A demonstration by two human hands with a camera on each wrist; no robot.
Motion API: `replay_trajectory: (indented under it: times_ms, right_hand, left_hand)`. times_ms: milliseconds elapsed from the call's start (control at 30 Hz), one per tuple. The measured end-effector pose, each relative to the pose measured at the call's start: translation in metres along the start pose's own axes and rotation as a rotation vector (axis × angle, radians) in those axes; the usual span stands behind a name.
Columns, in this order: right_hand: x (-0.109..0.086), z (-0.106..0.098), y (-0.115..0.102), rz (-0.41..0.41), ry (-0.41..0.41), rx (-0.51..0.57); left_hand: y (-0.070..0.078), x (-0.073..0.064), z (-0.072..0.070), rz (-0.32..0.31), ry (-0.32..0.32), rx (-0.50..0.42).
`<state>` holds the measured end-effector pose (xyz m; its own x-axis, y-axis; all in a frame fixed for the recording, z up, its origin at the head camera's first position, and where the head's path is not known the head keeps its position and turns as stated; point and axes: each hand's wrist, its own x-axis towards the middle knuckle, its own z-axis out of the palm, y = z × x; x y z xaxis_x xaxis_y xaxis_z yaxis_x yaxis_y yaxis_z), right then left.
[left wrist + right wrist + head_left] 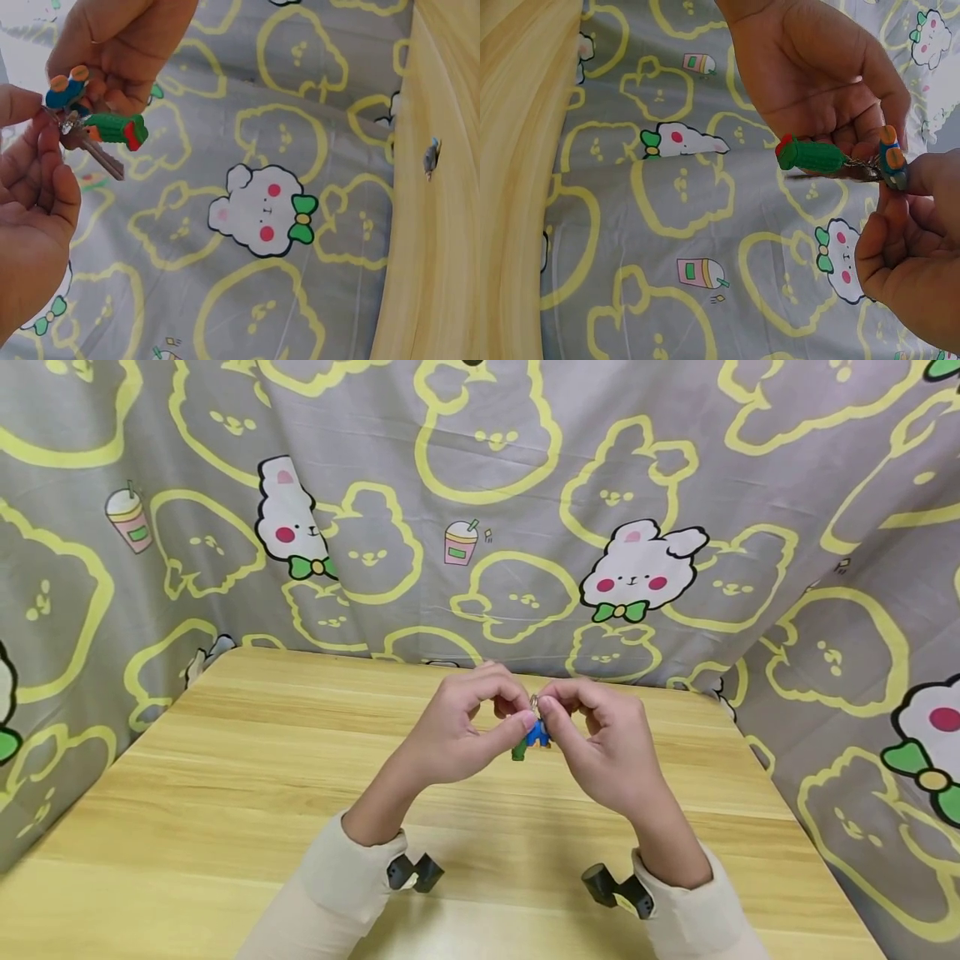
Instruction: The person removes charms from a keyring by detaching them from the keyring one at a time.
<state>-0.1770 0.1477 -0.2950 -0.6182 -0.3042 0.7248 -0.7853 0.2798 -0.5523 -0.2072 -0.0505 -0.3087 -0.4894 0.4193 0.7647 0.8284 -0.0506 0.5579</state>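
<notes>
In the head view both hands meet above the table around a small metal key ring (534, 702). My left hand (465, 727) pinches the ring between thumb and forefinger. From the other side, my right hand (607, 743) pinches the same bunch with thumb and forefinger. A green charm (518, 750) with a red end hangs below, beside a blue charm (537, 733) with orange feet. A metal key (103, 160) points away from the ring in the left wrist view. Fingertips hide much of the ring, so its exact state cannot be seen.
A light wood table (300, 718) lies beneath the hands. Grey curtain cloth (397, 443) with yellow outlines and white rabbits surrounds it at the back and sides. Small black devices (415, 872) sit on both sleeve cuffs.
</notes>
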Motion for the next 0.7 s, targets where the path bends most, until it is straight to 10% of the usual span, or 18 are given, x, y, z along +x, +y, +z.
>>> replay_trajectory:
  times_ms: [367, 700]
  right_hand:
    - [-0.001, -0.005, -0.001, -0.005, -0.022, -0.129]
    - [0.0, -0.009, -0.002, 0.067, -0.095, -0.086]
  left_hand:
    - [-0.001, 0.0, -0.004, 0.006, -0.013, 0.093]
    - [0.002, 0.003, -0.013, 0.146, -0.023, 0.313]
